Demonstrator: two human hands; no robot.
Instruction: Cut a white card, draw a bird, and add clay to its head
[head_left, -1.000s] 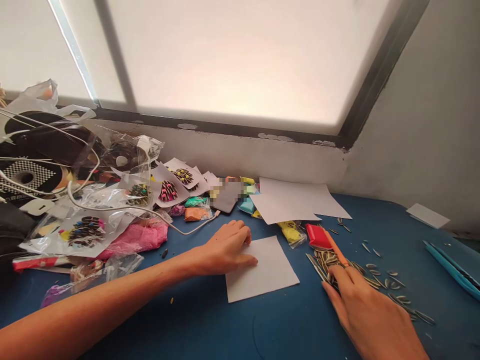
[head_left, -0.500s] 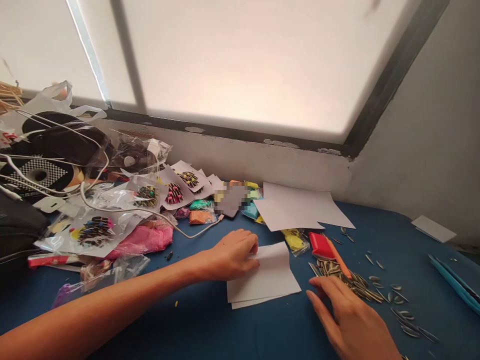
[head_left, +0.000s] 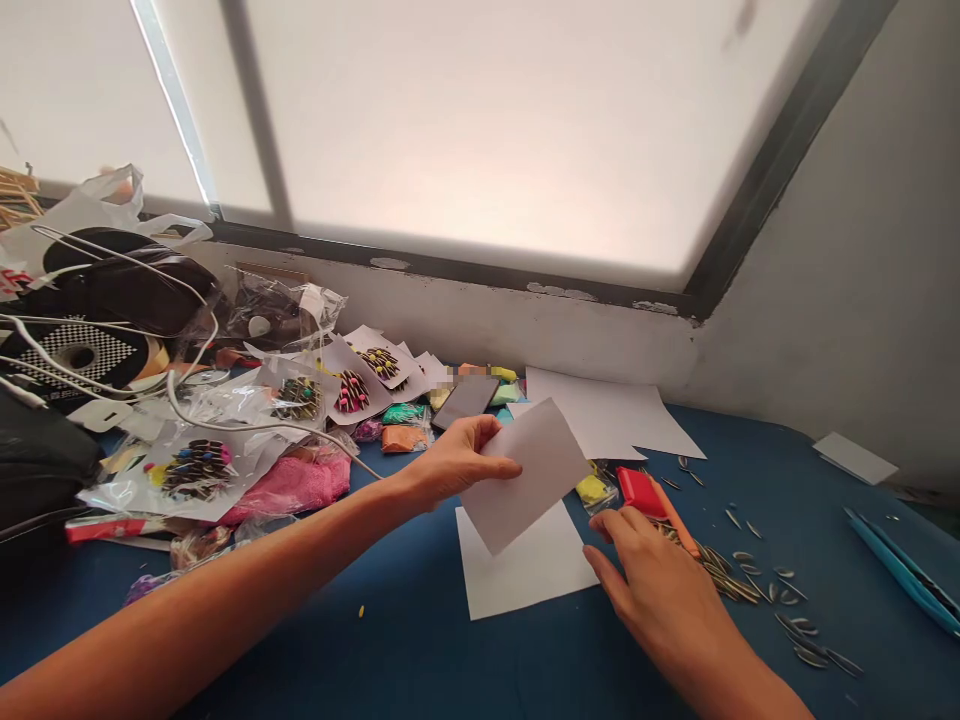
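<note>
A small white sheet [head_left: 551, 465] is tilting at the centre of the frame, its smooth, flat face lifting clear of the table. My left hand [head_left: 469, 458] is gripping it by its left edge, the thumb pressing across the front. Beneath it, a second white sheet [head_left: 525, 585] is lying flat, its crisp corners showing against the blue tabletop [head_left: 420, 670]. My right hand [head_left: 652, 580], right of centre, is resting loosely curved, thumb and fingers parting around nothing I can see; I cannot tell whether the thumb is touching the lower sheet's edge. Just beyond my fingers, a glossy red block [head_left: 639, 492] is sitting beside a slim orange strip [head_left: 681, 522], and slender, striped seeds [head_left: 724, 580] are piling up and scattering toward the lower right. A crinkly yellow packet [head_left: 595, 490] is lying next to the block. Behind, larger white paper [head_left: 592, 405] is spreading near the wall. At the left of the frame, fuzzy pink cloth [head_left: 300, 485] is bunching beside clear, wrinkled plastic, and a smooth white cable [head_left: 277, 427] is curving over it.
</note>
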